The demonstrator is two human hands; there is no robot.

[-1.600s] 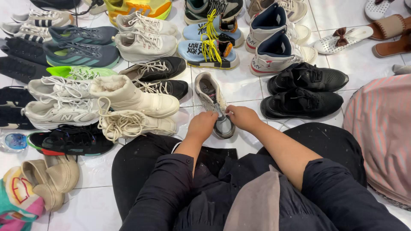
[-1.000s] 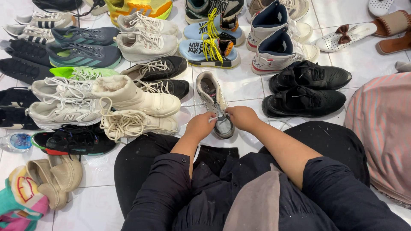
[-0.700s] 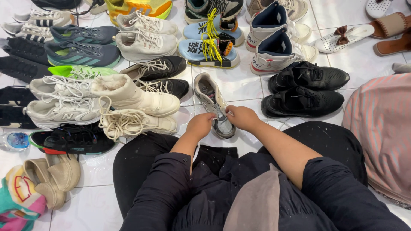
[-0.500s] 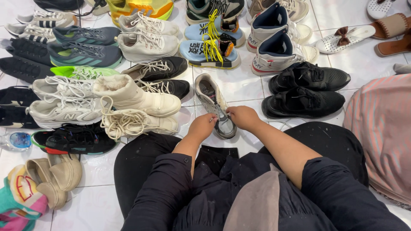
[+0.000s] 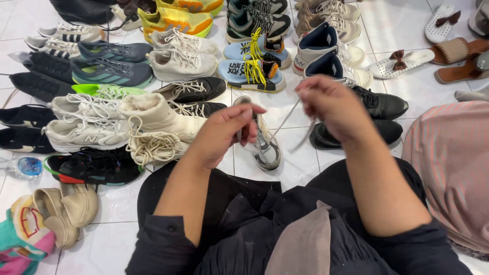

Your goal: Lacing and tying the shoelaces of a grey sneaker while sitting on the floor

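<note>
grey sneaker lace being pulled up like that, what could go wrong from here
The right hand has the lace drawn taut and high, while the left hand grips only the grey sneaker near its collar; a harder tug might tip or drag the shoe. The cream boots with their loose laces lie right beside the left hand, so those could snag. The hand is blurred, so the grip on the lace may be slipping.

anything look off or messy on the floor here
The cream high-top boots lie toppled among upright pairs, their laces in a loose heap. The grey sneaker has no mate beside it; the right hand holds its lace pulled up, left hand beside.
</note>
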